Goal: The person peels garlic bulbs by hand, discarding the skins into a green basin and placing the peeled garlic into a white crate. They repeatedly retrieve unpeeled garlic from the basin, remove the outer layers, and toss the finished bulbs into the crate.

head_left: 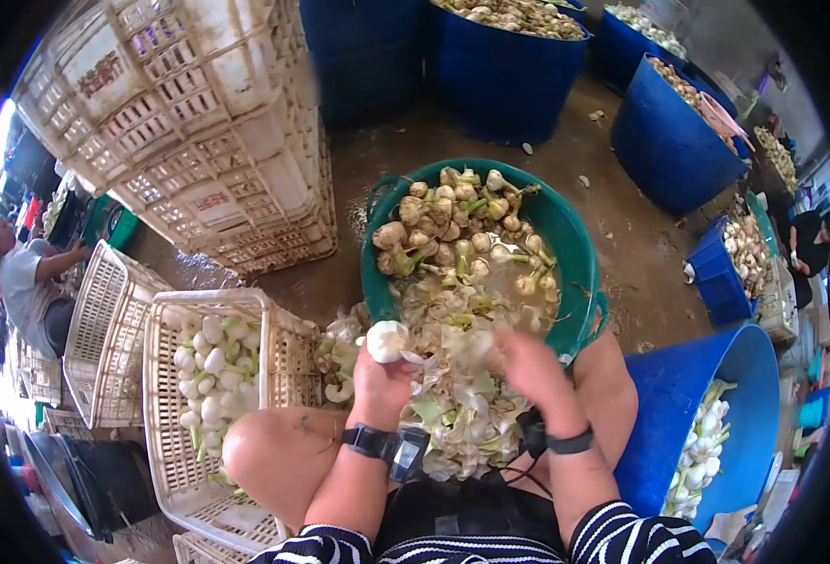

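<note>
A whitish garlic bulb (387,341) is gripped in my left hand (383,383), its fingers closed round it over the peelings. Level with it on the right is my right hand (526,362), smeared by motion, so its fingers and anything in them cannot be made out. Just beyond both hands stands a green tub (579,249) with brownish, unpeeled garlic bulbs (457,211) and some murky water. A heap of papery garlic skins (457,404) spills from its near side down between my legs.
A cream crate (172,470) of peeled garlic is at my left, below tall stacked crates (217,122). At right lies a tilted blue barrel (664,385) holding white bulbs. Large blue tubs (509,80) of garlic line the back. Other people (34,273) sit at far left and right.
</note>
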{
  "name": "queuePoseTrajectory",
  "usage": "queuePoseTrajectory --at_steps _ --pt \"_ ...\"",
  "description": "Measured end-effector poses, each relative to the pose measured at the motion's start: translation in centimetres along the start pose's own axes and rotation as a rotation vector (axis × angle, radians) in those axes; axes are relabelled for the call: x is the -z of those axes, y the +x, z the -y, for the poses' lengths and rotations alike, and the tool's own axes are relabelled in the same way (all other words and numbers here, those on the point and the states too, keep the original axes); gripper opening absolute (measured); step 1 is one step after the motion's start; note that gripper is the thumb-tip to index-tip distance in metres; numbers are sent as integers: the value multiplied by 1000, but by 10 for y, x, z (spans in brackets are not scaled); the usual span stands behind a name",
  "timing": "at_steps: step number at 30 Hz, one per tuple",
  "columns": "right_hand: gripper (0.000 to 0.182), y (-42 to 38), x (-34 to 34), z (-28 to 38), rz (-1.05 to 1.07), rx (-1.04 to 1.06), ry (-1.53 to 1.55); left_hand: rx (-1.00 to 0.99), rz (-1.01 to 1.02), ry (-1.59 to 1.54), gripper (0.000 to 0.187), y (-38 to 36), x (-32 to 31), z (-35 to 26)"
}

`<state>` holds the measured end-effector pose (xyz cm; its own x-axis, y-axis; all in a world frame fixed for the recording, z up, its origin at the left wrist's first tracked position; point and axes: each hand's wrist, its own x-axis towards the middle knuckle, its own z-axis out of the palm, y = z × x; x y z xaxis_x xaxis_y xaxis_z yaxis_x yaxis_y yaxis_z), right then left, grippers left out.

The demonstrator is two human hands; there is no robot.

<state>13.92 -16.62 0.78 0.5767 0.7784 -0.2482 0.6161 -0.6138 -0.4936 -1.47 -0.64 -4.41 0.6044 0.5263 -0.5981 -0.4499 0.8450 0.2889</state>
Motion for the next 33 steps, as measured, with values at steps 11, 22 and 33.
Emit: queuePoseTrajectory --at_steps 11,22,33 --pt "30 14 -22 42 463 174 1901 114 -68 21 23 -2 -16 -1" --pt "28 33 -42 69 -186 369 708 -315 -231 85 27 -19 -34 -26" --pt "6 196 -66 -146 -423 3 -474 -673 -422 -275 38 -34 -8 -79"
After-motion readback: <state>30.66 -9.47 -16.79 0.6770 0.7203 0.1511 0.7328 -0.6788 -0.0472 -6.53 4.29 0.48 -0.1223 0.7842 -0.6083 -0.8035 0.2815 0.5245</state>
